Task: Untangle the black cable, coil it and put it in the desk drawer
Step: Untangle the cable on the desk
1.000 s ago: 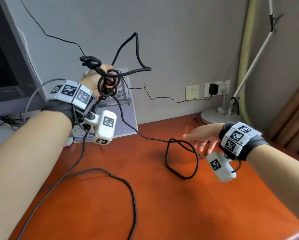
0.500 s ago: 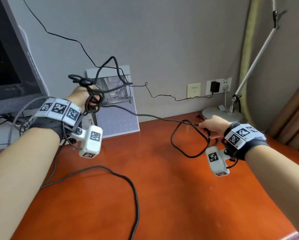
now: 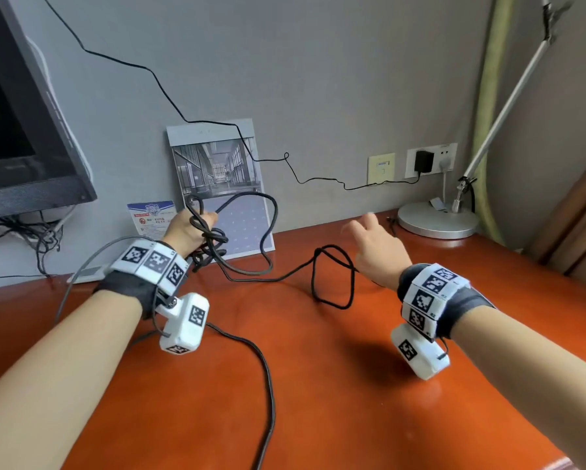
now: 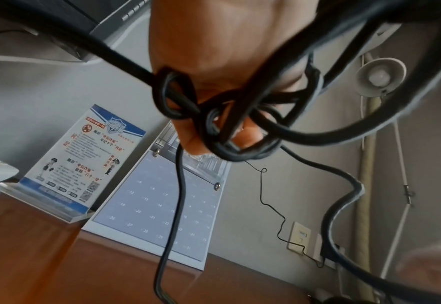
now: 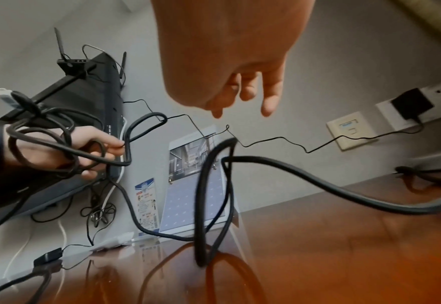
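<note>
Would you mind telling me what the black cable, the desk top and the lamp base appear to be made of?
Black cable: likely rubber or plastic sheathing, matte; it bends into soft loops and barely shines.
Desk top: reddish-brown wood or veneer, glossy lacquer; it mirrors the cable in the right wrist view.
Lamp base: seemingly brushed metal, silver-grey satin sheen, though painted plastic is possible.

head: you look forward and down over the desk [image 3: 318, 385] toward its back edge | left wrist: close under your left hand [image 4: 209, 51], facing the wall | right wrist: low near the desk, facing its back-left corner | all three share the calendar [image 3: 230, 195]
</note>
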Action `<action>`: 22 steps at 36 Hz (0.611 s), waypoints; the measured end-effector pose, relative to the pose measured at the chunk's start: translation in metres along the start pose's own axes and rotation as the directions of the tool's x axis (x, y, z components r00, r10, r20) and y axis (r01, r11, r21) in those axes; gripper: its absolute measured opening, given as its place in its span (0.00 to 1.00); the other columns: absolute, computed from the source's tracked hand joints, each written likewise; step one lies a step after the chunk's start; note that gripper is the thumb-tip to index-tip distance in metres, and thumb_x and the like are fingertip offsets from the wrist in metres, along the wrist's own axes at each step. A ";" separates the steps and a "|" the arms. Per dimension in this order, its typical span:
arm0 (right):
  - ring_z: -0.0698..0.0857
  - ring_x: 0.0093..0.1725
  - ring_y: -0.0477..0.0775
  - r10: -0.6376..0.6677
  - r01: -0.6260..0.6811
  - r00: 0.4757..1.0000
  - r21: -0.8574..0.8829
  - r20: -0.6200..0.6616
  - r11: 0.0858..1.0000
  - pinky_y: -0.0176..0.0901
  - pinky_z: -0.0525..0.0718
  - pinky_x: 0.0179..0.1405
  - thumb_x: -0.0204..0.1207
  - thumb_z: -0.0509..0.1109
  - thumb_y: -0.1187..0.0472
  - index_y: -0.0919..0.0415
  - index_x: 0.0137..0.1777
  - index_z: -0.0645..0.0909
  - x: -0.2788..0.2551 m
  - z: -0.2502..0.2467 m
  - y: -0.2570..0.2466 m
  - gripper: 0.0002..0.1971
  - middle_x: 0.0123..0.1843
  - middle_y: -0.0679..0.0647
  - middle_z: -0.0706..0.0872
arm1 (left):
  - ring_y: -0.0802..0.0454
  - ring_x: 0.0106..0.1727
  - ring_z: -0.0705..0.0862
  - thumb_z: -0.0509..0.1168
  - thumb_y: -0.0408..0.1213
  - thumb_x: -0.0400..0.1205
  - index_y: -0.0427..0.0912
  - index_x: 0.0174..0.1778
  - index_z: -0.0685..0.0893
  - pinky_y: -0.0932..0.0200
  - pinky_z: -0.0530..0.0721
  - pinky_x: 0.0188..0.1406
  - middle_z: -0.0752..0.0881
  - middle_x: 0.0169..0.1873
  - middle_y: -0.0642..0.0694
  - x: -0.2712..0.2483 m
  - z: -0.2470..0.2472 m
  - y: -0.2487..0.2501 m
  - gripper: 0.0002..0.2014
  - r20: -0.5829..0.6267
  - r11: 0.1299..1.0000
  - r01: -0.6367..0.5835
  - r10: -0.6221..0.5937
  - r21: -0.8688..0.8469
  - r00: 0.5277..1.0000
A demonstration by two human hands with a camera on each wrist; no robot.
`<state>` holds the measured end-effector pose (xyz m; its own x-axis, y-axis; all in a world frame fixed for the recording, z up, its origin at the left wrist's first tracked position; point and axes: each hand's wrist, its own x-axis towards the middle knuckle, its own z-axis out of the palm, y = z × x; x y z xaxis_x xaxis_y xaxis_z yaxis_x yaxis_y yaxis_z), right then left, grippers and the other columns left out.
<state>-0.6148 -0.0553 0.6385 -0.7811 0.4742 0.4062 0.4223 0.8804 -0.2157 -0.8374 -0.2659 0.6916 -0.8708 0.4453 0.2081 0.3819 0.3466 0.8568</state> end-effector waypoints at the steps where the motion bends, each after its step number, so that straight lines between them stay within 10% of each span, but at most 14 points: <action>1: 0.76 0.57 0.62 -0.022 0.022 0.998 0.005 -0.058 1.000 0.46 0.73 0.40 0.72 0.58 0.72 0.60 0.67 0.72 0.002 0.000 -0.004 0.23 0.63 0.58 0.70 | 0.48 0.35 0.72 0.63 0.42 0.70 0.47 0.19 0.69 0.54 0.70 0.42 0.70 0.22 0.47 0.004 0.001 -0.003 0.14 0.012 1.000 -0.010 0.010 -0.005 1.000; 6: 0.73 0.67 0.58 -0.046 0.120 0.975 -0.346 0.217 0.931 0.49 0.74 0.57 0.79 0.61 0.50 0.58 0.64 0.78 0.012 0.010 -0.017 0.18 0.64 0.55 0.78 | 0.49 0.36 0.74 0.61 0.46 0.66 0.49 0.21 0.70 0.53 0.72 0.43 0.70 0.25 0.46 0.007 0.003 -0.001 0.10 0.040 0.998 -0.053 0.054 -0.025 0.998; 9: 0.78 0.64 0.59 0.064 0.068 0.955 -0.422 0.289 0.904 0.47 0.75 0.58 0.80 0.60 0.60 0.60 0.61 0.80 0.015 0.016 -0.018 0.13 0.61 0.56 0.83 | 0.48 0.35 0.75 0.62 0.45 0.65 0.47 0.19 0.67 0.52 0.70 0.40 0.69 0.23 0.47 0.009 0.003 -0.004 0.12 0.054 0.998 -0.059 0.058 0.014 0.997; 13: 0.79 0.45 0.53 0.089 -0.137 0.945 0.135 0.313 0.981 0.37 0.73 0.39 0.80 0.64 0.62 0.60 0.55 0.84 0.020 0.019 -0.010 0.09 0.45 0.52 0.82 | 0.50 0.28 0.78 0.69 0.42 0.68 0.42 0.27 0.73 0.55 0.72 0.37 0.77 0.24 0.42 0.003 0.006 -0.002 0.12 0.103 0.996 -0.081 0.076 0.042 0.992; 18: 0.64 0.29 0.48 -0.014 -0.254 0.928 0.661 0.371 0.707 0.38 0.63 0.30 0.82 0.57 0.67 0.61 0.33 0.73 0.016 0.001 -0.020 0.14 0.29 0.52 0.68 | 0.60 0.25 0.78 0.70 0.33 0.76 0.36 0.31 0.78 0.60 0.70 0.28 0.86 0.29 0.46 -0.020 0.036 0.012 0.10 0.269 0.982 -0.183 0.191 -0.055 0.944; 22: 0.66 0.25 0.46 0.035 -0.337 0.931 0.821 0.363 0.460 0.36 0.64 0.26 0.82 0.54 0.70 0.59 0.32 0.71 0.017 -0.003 -0.030 0.16 0.28 0.51 0.68 | 0.48 0.45 0.86 0.71 0.37 0.71 0.47 0.28 0.69 0.56 0.79 0.41 0.84 0.34 0.45 -0.039 0.068 0.013 0.15 0.390 0.937 -0.349 0.311 0.028 0.867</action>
<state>-0.6393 -0.0738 0.6541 -0.8797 0.4731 0.0486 0.0798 0.2476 -0.9656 -0.7776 -0.2224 0.6620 -0.5153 0.8157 0.2630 0.6703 0.1924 0.7167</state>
